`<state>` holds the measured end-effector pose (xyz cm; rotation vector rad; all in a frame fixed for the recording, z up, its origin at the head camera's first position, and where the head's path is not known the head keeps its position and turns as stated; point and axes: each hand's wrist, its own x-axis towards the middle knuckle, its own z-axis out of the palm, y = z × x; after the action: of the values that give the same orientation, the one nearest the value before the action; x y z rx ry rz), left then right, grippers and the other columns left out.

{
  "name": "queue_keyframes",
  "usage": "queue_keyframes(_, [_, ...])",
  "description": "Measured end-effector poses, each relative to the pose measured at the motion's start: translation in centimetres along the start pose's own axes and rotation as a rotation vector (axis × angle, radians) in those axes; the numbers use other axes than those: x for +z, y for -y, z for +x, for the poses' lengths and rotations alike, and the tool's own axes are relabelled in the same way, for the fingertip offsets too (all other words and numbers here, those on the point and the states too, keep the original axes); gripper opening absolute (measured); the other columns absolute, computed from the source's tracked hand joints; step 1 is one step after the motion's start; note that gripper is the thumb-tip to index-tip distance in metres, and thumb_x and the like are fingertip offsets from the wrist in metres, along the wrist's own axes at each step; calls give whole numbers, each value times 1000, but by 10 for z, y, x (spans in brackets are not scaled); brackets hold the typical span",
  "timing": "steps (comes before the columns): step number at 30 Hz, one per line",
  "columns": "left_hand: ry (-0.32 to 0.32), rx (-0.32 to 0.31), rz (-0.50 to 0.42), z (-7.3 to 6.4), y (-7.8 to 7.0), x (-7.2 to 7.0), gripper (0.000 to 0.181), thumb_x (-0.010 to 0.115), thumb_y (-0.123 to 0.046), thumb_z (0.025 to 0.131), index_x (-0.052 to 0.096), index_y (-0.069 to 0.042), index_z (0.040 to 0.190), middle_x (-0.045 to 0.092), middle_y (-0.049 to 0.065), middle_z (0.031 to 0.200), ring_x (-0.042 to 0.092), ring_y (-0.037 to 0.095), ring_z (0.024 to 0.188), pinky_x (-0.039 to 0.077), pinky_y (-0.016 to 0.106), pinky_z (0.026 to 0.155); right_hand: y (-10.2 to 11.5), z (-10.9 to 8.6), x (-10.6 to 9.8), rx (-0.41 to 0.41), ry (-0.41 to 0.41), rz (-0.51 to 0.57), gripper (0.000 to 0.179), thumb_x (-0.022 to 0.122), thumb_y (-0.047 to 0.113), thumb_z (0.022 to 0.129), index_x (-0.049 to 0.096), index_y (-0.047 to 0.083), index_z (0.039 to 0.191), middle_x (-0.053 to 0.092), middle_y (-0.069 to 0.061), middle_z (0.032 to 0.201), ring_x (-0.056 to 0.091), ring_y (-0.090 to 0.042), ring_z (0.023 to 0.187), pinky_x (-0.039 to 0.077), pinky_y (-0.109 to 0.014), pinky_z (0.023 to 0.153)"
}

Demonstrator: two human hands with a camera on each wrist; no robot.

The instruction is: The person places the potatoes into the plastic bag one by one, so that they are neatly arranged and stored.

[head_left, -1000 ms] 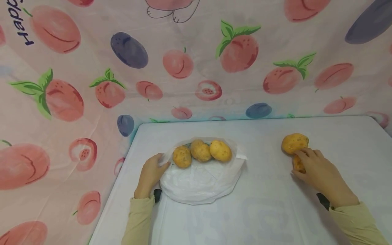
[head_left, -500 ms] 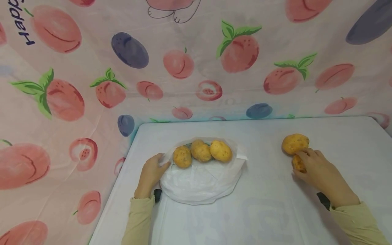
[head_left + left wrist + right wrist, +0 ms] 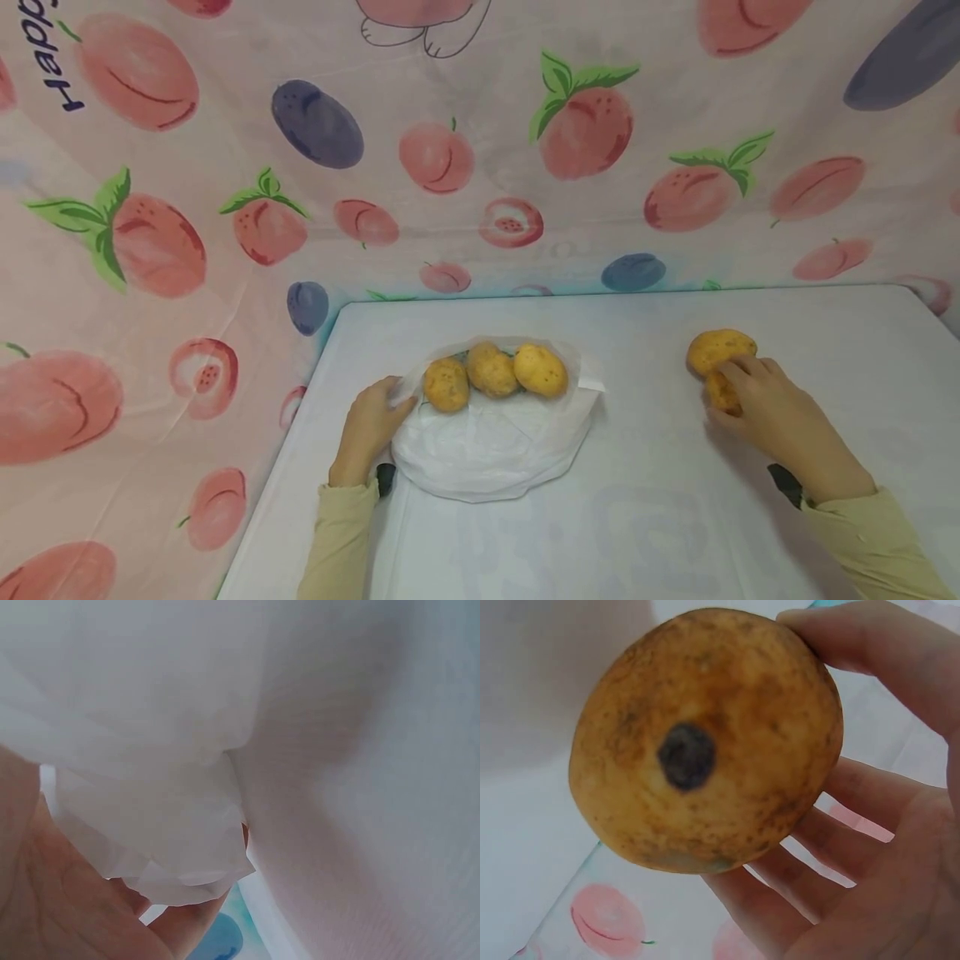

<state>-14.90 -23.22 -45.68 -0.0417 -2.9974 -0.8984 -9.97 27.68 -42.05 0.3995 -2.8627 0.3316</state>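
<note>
My left hand grips the left edge of a white bag; in the left wrist view the fingers curl round its thin rim. Three yellow-brown potatoes sit in a row at the bag's far side. Over on the right, my right hand holds a smaller potato between thumb and fingers. A dark round spot marks this held potato in the right wrist view. Just beyond it lies a larger potato, which the held one partly overlaps in the head view.
The white-covered table spreads between the bag and my right hand. A pink fruit-print cloth hangs behind the table and along its left side. A folded corner of the bag sticks out to the right.
My right hand has shifted slightly left and away from me with the held potato, which now overlaps the larger potato more. My left hand and the bag have stayed put.
</note>
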Motion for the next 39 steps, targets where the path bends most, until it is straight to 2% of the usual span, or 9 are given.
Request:
queue_keyframes(3, [1, 4, -3, -1, -1, -1, 53, 69, -28, 92, 58, 4, 133, 61, 24, 133, 55, 42, 126, 43, 54, 107, 4, 2, -2, -17, -23, 11, 45, 79, 16, 76, 62, -11, 109, 59, -29, 110, 55, -46, 92, 52, -62, 67])
queue_keyframes(10, [-2, 8, 0, -1, -3, -2, 53, 69, -27, 92, 57, 6, 132, 60, 25, 133, 55, 43, 126, 43, 56, 106, 13, 9, -5, -68, -43, 40, 45, 81, 11, 74, 61, -11, 109, 59, -30, 109, 55, -46, 100, 51, -61, 78])
queue_keyframes(15, [-6, 9, 3, -1, -2, -2, 52, 69, -26, 92, 58, 6, 132, 61, 25, 133, 55, 43, 126, 43, 56, 106, 19, 14, -8, -123, -68, 69, 45, 81, 7, 73, 61, -8, 110, 59, -28, 110, 57, -44, 97, 52, -59, 72])
queue_keyframes(18, [-4, 1, 1, -1, -2, -2, 53, 69, -27, 92, 58, 5, 133, 60, 24, 133, 54, 43, 127, 42, 55, 107, 23, 18, -11, -143, -67, 84, 46, 80, 6, 72, 61, -7, 112, 59, -27, 112, 56, -45, 100, 52, -60, 74])
queue_keyframes(30, [1, 2, -6, 0, -1, -1, 54, 69, -28, 93, 57, 4, 134, 59, 24, 135, 54, 42, 128, 42, 55, 107, 45, 31, -23, -133, -6, 104, 47, 77, 9, 78, 60, -7, 119, 59, -27, 119, 53, -46, 112, 49, -61, 90])
queue_keyframes(39, [6, -16, -2, -1, -1, 0, 54, 69, -29, 93, 57, 3, 134, 59, 24, 136, 53, 43, 128, 42, 56, 108, 62, 41, -28, -184, -61, 117, 46, 79, 12, 77, 62, -5, 116, 60, -24, 117, 57, -41, 107, 52, -57, 87])
